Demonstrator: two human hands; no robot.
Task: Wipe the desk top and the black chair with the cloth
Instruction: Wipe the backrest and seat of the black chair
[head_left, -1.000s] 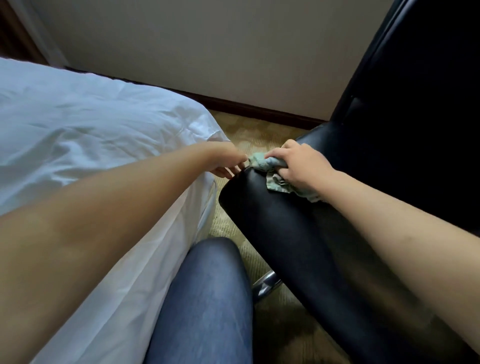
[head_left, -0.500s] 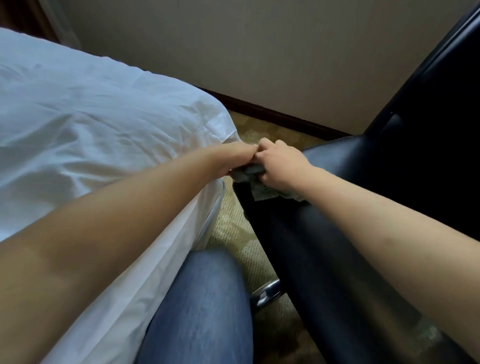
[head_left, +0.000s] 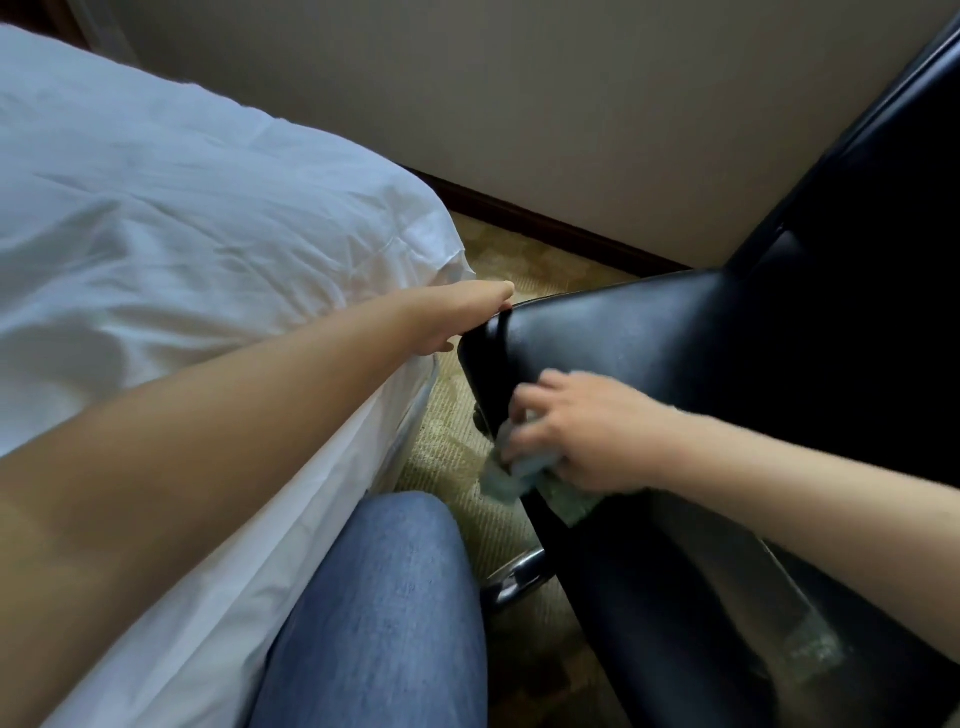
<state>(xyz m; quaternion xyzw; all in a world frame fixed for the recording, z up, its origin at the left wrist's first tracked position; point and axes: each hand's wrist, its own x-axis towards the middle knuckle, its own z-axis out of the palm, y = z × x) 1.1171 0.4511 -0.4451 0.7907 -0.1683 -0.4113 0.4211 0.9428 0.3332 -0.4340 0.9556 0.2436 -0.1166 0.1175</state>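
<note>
The black leather chair (head_left: 675, 338) fills the right side, its seat corner pointing toward me and its backrest rising at the far right. My left hand (head_left: 457, 317) grips the seat's far front corner, fingers curled over the edge. My right hand (head_left: 576, 431), blurred by motion, presses a pale green cloth (head_left: 511, 475) against the seat's front edge, lower down than the left hand. Part of the cloth hangs over the edge. The desk is out of view.
A bed with white sheets (head_left: 182, 234) takes up the left side, close to the chair. My knee in blue jeans (head_left: 384, 613) is between them. Patterned carpet (head_left: 467, 457), a chrome chair base leg (head_left: 514, 577) and a beige wall with dark skirting (head_left: 545, 223) lie behind.
My right hand has slid the cloth from the seat's far corner down along the front edge toward me. My left hand stays on the corner. The camera view shifted slightly.
</note>
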